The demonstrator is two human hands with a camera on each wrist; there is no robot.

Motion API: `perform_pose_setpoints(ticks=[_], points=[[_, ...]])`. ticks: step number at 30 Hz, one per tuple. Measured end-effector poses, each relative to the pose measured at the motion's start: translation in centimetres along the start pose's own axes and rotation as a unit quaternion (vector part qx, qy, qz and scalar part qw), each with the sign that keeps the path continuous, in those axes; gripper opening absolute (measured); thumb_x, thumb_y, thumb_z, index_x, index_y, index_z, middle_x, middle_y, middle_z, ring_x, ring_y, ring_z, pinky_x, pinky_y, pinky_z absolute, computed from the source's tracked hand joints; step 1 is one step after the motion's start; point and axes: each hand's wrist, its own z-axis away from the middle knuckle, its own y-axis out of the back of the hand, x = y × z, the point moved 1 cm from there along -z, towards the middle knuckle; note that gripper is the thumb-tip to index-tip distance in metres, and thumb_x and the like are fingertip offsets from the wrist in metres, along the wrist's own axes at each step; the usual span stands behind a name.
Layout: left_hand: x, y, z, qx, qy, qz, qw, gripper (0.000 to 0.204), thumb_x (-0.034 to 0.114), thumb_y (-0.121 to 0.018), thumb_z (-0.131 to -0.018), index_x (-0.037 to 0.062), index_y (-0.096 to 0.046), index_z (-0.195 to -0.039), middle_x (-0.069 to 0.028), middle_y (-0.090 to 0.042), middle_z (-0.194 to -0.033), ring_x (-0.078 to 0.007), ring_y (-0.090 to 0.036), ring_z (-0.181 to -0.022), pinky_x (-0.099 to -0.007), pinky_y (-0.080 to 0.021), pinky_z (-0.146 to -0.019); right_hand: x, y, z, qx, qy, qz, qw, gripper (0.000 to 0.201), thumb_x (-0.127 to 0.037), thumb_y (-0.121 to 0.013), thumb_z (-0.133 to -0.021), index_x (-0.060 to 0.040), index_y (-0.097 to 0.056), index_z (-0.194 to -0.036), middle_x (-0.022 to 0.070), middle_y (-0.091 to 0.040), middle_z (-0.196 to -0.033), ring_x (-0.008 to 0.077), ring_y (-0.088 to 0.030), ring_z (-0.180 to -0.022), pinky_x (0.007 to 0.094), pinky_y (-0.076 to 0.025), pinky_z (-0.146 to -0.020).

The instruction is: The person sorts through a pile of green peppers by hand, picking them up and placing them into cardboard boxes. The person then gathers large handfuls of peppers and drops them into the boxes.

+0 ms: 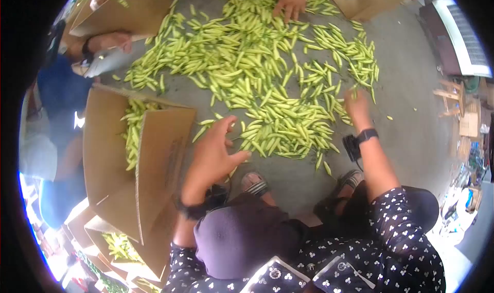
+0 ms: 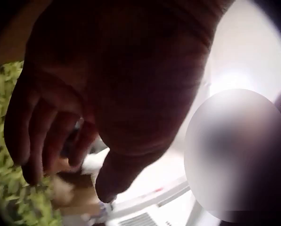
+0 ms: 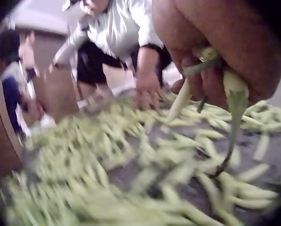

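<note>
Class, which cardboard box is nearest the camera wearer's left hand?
The big box just beside the left hand in the head view, with peppers inside; the top-left, top-right and bottom-left boxes are farther away.

In the head view, the left forearm [image 1: 184, 231] angled toward one o'clock, the left hand [image 1: 210, 156] raised with loosely bent fingers [image 1: 227, 124], its thumb [image 1: 240, 157] apart toward three. The right forearm [image 1: 378, 164] reached toward eleven, the right hand's [image 1: 357, 108] fingers [image 3: 204, 82] curled in a grip.
</note>
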Motion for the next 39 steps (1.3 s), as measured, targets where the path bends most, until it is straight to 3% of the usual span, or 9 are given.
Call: perform_pose_setpoints(ticks=[4,6,11,18,21,24,29,31,39], points=[[-4.5,-8.0,-0.9,-0.046,0.040,-0.155,0.986,0.091,0.019,-0.079,-0.062,0.0150,-0.031,-0.140,-0.0225,-0.040,-0.129,-0.0370,-0.052,-0.108,-0.0415,-0.047,-0.085,8.6,-0.9,6.0,0.013,-0.010,0.127,0.992,0.043,-0.021,-0.062,-0.077,-0.0063,-0.052,-0.117,0.0249,-0.063,-0.095,0.0409,-0.061,-0.086,0.0453,-0.049,-0.075],[-4.4,-10.2,-0.8,-0.093,0.092,-0.219,0.967,0.095,0.019,-0.079,-0.062,0.0180,-0.027,-0.142,-0.0243,-0.035,-0.132,-0.0413,-0.047,-0.113,-0.0428,-0.046,-0.088,7.3,-1.6,8.5,-0.036,-0.030,0.129,0.991,0.048,-0.020,-0.061,-0.077,-0.0070,-0.047,-0.121,0.0252,-0.062,-0.096,0.0410,-0.061,-0.086,0.0458,-0.048,-0.074],[-4.1,-13.9,-4.6,0.055,-0.078,-0.168,0.981,0.093,0.011,-0.076,-0.063,0.0206,-0.027,-0.143,-0.0246,-0.032,-0.133,-0.0437,-0.048,-0.111,-0.0427,-0.047,-0.087,0.2,-6.0,9.9,-0.111,-0.002,-0.001,0.994,0.058,-0.015,-0.062,-0.077,-0.0072,-0.038,-0.129,0.0258,-0.062,-0.093,0.0420,-0.060,-0.085,0.0468,-0.048,-0.073],[-2.4,-8.9,-13.4,0.134,-0.085,-0.031,0.987,0.086,0.007,-0.073,-0.066,0.0158,-0.030,-0.141,-0.0235,-0.032,-0.131,-0.0396,-0.045,-0.114,-0.0409,-0.044,-0.091,-11.3,-8.0,4.4,-0.128,0.099,-0.133,0.978,0.050,-0.008,-0.057,-0.079,-0.0074,-0.042,-0.127,0.0251,-0.062,-0.097,0.0425,-0.059,-0.091,0.0422,-0.047,-0.078],[-3.1,-5.3,-14.9,0.189,-0.104,-0.037,0.976,0.089,0.015,-0.077,-0.065,0.0147,-0.029,-0.141,-0.0257,-0.031,-0.133,-0.0404,-0.039,-0.120,-0.0427,-0.039,-0.097,-15.2,-8.7,2.0,-0.126,0.209,-0.122,0.962,0.049,-0.009,-0.057,-0.079,-0.0081,-0.043,-0.126,0.0248,-0.062,-0.095,0.0412,-0.060,-0.090,0.0421,-0.047,-0.077],[-4.6,-1.9,-16.2,0.334,-0.087,-0.202,0.917,0.106,0.043,-0.082,-0.057,0.0165,-0.025,-0.142,-0.0290,-0.025,-0.138,-0.0448,-0.026,-0.129,-0.0558,-0.027,-0.101,-16.4,-8.6,-0.6,-0.117,0.176,-0.110,0.971,0.046,-0.011,-0.060,-0.076,-0.0081,-0.048,-0.121,0.0243,-0.063,-0.086,0.0402,-0.061,-0.082,0.0440,-0.048,-0.071],[-9.3,0.0,-17.9,0.327,0.031,-0.154,0.932,0.119,0.061,-0.078,-0.052,0.0190,-0.017,-0.145,-0.0317,-0.008,-0.146,-0.0479,-0.008,-0.135,-0.0629,-0.018,-0.102,-13.6,-9.6,-6.6,-0.058,0.146,0.032,0.987,0.035,-0.024,-0.059,-0.080,-0.0077,-0.057,-0.111,0.0249,-0.063,-0.084,0.0405,-0.060,-0.081,0.0466,-0.048,-0.070],[-9.4,-0.3,-18.5,0.243,0.093,-0.196,0.945,0.118,0.061,-0.078,-0.052,0.0204,-0.018,-0.145,-0.0307,-0.009,-0.146,-0.0491,-0.009,-0.135,-0.0630,-0.017,-0.103,-14.3,-10.0,-7.4,-0.075,0.155,0.032,0.985,0.035,-0.027,-0.058,-0.081,-0.0066,-0.058,-0.109,0.0257,-0.062,-0.087,0.0404,-0.060,-0.084,0.0462,-0.048,-0.073],[-4.6,-2.4,-18.8,0.170,-0.106,-0.098,0.975,0.106,0.043,-0.084,-0.050,0.0196,-0.033,-0.140,-0.0187,-0.027,-0.143,-0.0414,-0.031,-0.128,-0.0559,-0.030,-0.101,-20.1,-12.8,-6.5,-0.231,0.162,0.048,0.958,0.052,-0.036,-0.058,-0.083,0.0006,-0.054,-0.120,0.0263,-0.059,-0.111,0.0378,-0.056,-0.105,0.0397,-0.044,-0.090]])
